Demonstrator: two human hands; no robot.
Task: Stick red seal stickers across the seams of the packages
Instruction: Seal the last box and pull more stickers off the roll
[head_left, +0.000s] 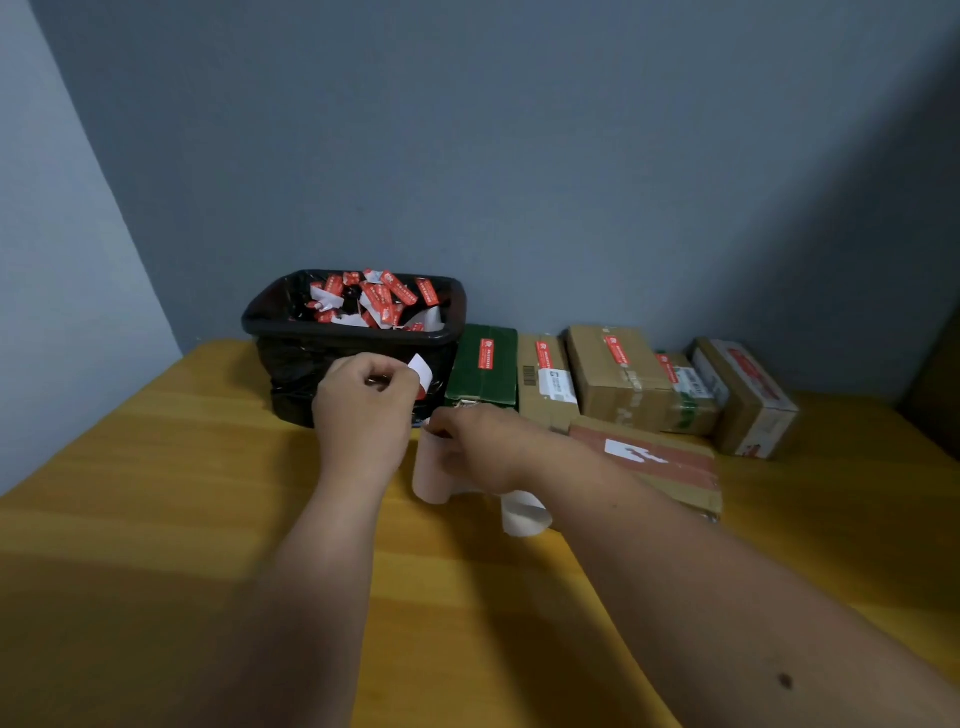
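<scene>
— Two bare forearms reach in from the near edge over the yellow wooden table (156, 519). What are the hands doing?

— The right hand (467, 449) is curled around a pale curling strip of sticker backing (434, 478), whose loose white end (522, 514) rolls down onto the table just beside the wrist. The left hand (363, 400), a little farther out, has thumb and fingers pinched on a small sticker (422, 371); mostly its white side shows, with a bit of red at the lower edge.

— And the packages?

— A flat brown carton with a reddish tape band (660, 473) lies just right of the right hand. Behind it, a row stands along the grey wall: a green box (485, 374), then four cardboard boxes, the first (545, 379) beside the green one and the last (748, 400) turned at an angle. Each seems to carry a red seal on top.

— Anything farther back?

— A black bin with a liner (353, 338), beyond the left hand, holding crumpled red and white sticker scraps (374, 299).
</scene>
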